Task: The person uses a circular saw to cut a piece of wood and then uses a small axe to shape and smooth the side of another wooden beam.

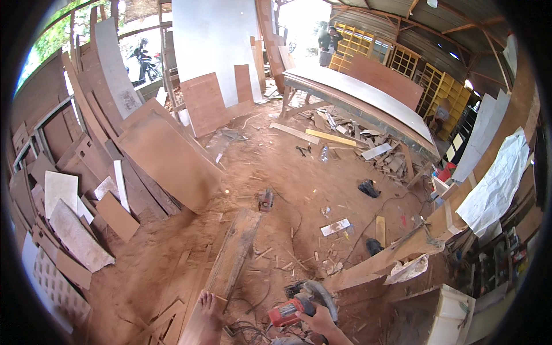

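Observation:
My right hand point(317, 319) is closed around the rear handle of a red and black circular saw point(286, 312). A dark, rounded guard shows at the tool's far side, and its blade cannot be made out. To the left of the saw, a long wooden plank point(233, 247) runs away from me, close to the ground. What looks like my bare foot point(210, 313) presses on the plank's near part. My left hand does not show. Beyond the plank's far end sits another red and grey power tool point(265, 200) on the dirt.
Boards and panels point(167, 155) lean along the left side. A long workbench point(356, 98) stands at the back right, with scrap wood point(391, 158) under it. Cables point(253, 328) lie near the saw. A thick wooden beam point(379, 261) crosses the right side. People point(330, 43) are far back.

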The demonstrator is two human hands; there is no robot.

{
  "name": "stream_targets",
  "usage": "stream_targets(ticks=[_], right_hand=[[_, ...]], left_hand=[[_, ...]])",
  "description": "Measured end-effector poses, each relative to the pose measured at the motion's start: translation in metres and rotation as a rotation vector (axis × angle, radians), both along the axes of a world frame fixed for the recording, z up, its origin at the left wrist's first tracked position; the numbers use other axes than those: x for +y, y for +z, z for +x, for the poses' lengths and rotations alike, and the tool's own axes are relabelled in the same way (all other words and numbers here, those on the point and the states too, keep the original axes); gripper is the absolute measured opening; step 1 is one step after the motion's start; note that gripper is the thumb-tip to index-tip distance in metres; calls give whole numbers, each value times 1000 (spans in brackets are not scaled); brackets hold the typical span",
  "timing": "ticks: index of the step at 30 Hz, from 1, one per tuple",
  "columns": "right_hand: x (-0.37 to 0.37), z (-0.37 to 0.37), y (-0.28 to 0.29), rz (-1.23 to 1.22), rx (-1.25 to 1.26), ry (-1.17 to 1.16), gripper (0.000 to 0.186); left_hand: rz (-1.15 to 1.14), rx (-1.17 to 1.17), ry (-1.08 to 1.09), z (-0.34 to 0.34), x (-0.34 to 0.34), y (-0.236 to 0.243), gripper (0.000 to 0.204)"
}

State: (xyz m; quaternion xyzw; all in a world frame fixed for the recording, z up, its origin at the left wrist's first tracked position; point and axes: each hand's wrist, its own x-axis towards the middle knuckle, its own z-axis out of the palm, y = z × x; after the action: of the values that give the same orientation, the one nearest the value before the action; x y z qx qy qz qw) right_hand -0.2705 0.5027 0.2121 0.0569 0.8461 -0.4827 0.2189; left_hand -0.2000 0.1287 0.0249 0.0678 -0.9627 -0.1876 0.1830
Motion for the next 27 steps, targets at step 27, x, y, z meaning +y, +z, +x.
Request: stream_targets(ticks=[27], right_hand=[[37, -113, -44, -13, -26, 80, 75]], left_hand=[[56, -150, 233, -75, 32, 55, 15]])
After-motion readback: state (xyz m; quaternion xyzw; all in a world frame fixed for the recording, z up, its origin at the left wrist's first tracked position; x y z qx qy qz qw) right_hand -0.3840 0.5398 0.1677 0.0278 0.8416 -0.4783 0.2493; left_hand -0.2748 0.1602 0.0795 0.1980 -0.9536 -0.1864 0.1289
